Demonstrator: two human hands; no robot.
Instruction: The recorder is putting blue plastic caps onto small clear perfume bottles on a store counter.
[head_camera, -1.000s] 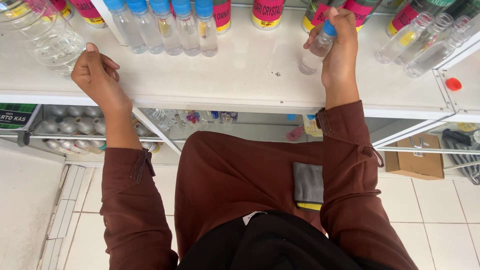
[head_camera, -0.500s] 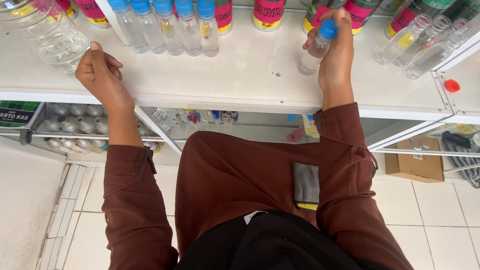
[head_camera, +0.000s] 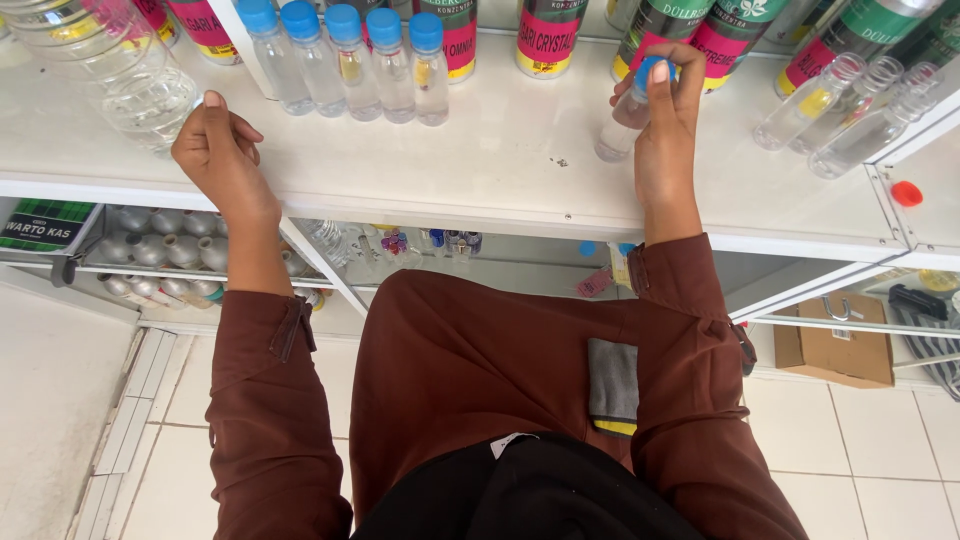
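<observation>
Right hand (head_camera: 668, 135) gripping bottle (head_camera: 625, 115), arm outstretched

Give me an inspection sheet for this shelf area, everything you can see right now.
Surface: white shelf, a few dark specks.
Job's things: small blue-capped bottle, tilted, in right hand.
Clutter: row of five blue-capped bottles; labelled cans behind; clear capless bottles; large clear bottle.
Grips: right hand around the bottle; left hand resting on shelf edge, holding nothing.
Cables: nothing seen.
Surroundings: cardboard box, tiled floor.
</observation>
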